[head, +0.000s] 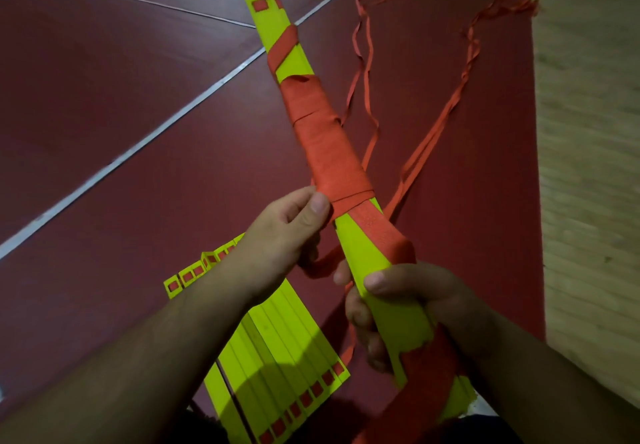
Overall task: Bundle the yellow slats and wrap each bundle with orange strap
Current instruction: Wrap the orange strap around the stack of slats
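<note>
One bundle (329,159) — in the right hand (415,305) — points away, leaning left.

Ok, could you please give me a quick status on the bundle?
Left hand pinches orange strap at the wrap. Right hand grips bundle. Loose slats on floor, nothing in the way.

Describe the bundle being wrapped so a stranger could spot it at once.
On the dark red floor, look above the fan of loose yellow slats lying flat. The bundle is the long yellow stick held between left hand and right hand; unlike those bare slats, orange strap winds round most of its length.
</note>
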Available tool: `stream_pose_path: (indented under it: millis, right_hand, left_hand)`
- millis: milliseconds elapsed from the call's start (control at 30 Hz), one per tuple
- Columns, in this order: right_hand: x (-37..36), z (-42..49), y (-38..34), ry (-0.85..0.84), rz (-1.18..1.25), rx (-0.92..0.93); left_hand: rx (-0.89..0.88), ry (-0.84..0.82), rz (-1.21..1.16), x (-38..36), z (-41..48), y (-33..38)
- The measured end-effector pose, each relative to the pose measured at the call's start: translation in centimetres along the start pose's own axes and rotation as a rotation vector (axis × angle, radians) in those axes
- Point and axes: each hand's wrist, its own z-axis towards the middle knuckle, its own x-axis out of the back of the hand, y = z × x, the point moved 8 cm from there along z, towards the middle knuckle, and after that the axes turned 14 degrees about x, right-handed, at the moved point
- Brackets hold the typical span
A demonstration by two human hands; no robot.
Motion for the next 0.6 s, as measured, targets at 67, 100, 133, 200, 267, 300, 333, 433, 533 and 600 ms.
stream_pose_path:
  millis: [67,100,133,200,267,300,333,433,533,600]
  right_hand:
    - [-0.8,-0.4,0.5,-0.131,0.093,-0.046]
    - [-1.1,-0.6,0.6,-0.183,0.116,-0.064]
    - [-1.3,-0.7,0.6,-0.226,0.125,-0.076]
    - [-1.5,-0.9,0.7,-0.283,0.135,-0.088]
    - [-1.5,-0.8,0.9,-0.314,0.141,-0.084]
    - [-1.4,-0.8,0.9,-0.326,0.135,-0.075]
    - [-1.3,-0.7,0.8,-0.334,0.121,-0.066]
    - [-0.5,-0.3,0.6,-0.257,-0.005,-0.048]
    - [2.5,0.8,-1.0,0.020,-0.429,0.108]
    - [3.8,0.9,-2.7,0.203,-0.808,0.229]
  left_hand:
    - [0.044,-0.136,-0.056,-1.0,0.0,-0.7]
    - [0.041,-0.208,-0.103,-1.6,-0.2,-0.5]
    - [0.030,-0.275,-0.175,-2.2,-0.5,-0.2]
    - [0.064,-0.377,-0.357,-3.0,-1.0,0.3]
    - [0.101,-0.392,-0.472,-2.8,-1.1,0.2]
    - [0.096,-0.381,-0.483,-2.7,-1.1,0.3]
    - [0.077,-0.366,-0.475,-2.6,-1.1,0.4]
    - [0.010,-0.278,-0.389,-2.3,-1.1,0.9]
    - [0.007,0.001,-0.233,0.0,-0.7,0.7]
    - [-0.005,0.185,-0.103,1.4,-0.6,0.7]
